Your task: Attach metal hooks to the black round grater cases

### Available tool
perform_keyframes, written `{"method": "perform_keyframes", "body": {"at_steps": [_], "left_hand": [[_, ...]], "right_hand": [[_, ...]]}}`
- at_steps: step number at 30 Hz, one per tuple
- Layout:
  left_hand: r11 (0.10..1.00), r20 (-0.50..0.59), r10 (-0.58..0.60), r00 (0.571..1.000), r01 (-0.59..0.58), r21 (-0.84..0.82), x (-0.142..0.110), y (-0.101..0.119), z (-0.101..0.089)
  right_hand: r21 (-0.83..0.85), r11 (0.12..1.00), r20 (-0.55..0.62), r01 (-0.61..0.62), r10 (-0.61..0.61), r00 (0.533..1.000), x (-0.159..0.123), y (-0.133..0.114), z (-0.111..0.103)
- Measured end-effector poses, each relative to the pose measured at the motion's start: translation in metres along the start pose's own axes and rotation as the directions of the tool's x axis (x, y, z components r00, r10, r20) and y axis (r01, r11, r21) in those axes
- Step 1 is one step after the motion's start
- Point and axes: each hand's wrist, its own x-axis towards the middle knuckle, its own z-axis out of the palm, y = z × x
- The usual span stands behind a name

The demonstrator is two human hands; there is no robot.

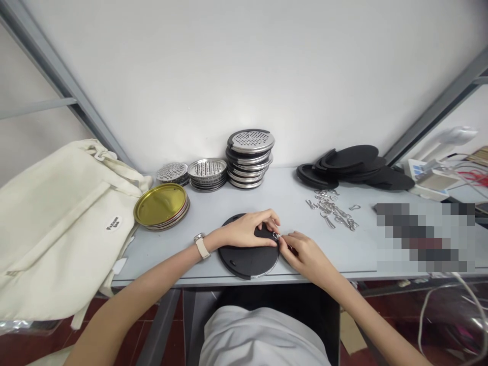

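Note:
In front of me on the desk lies a round black disc (247, 262) with a strip of silvery rim at its near right edge. My left hand (251, 230), with a watch on its wrist, lies across the disc, its fingers curled at the right edge and its thumb along the surface. At that edge my right hand (299, 251) pinches a small metal spring clip (276, 236), which sits between both hands. Fingers partly hide the clip, so I cannot tell whether it is fastened to the disc. A loose pile of similar clips (335, 211) lies to the right.
Behind the disc stand a tall stack of black-edged metal graters (250, 142) and lower grater stacks (208, 170). Gold round lids (162, 203) are stacked at left beside a cream bag (68, 218). Black round covers (351, 165) heap at back right, near a power strip (430, 175) with cables.

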Motion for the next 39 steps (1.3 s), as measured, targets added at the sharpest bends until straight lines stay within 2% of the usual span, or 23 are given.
{"method": "perform_keyframes", "body": {"at_steps": [21,39], "left_hand": [[1.000,-0.007,0.016,1.000,-0.017,-0.022,0.0012,-0.0045,0.0014],[0.998,-0.015,-0.052,0.999,0.051,-0.044,0.0001,-0.0013,0.0014]], "right_hand": [[-0.001,1.000,-0.002,0.008,-0.008,1.000,-0.0014,0.0030,0.0018],[-0.037,0.999,0.008,0.025,-0.025,1.000,-0.0001,0.0015,0.0018]]}}
